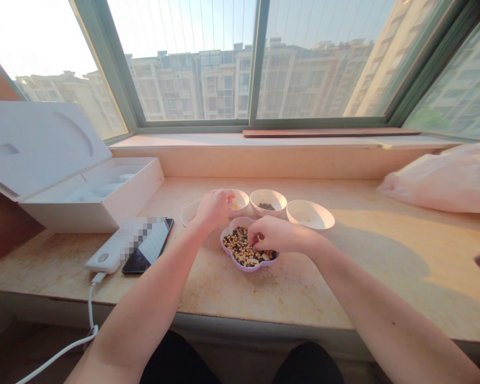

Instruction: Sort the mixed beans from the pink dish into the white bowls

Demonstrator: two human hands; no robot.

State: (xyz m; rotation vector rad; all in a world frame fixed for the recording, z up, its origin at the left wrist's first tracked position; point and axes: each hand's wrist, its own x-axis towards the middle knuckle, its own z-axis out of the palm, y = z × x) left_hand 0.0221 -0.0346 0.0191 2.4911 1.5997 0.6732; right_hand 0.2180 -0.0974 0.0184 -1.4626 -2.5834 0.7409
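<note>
"Where's the right hand [282,236]?"

"At the purple bowl [247,268], fingers curled in toward the thumb, tips down at the mixed beans [240,242]; I can't tell whether they pinch one"

"And the left hand [216,207]?"

"Over the white bowls, fingers bent, beside the bowl with yellow beans [244,199]; whether it holds anything, I can't tell"

"Where does the purple bowl sit?"

"On the counter [368,266], just in front of the white bowls. Right of the yellow ones come the bowl of dark beans [268,196] and the end bowl [312,213]"

"What's further out?"

"A phone [150,249] and white charger [108,253] to the left, an open box [72,218] behind them, and a plastic bag [444,181] far right"
</note>
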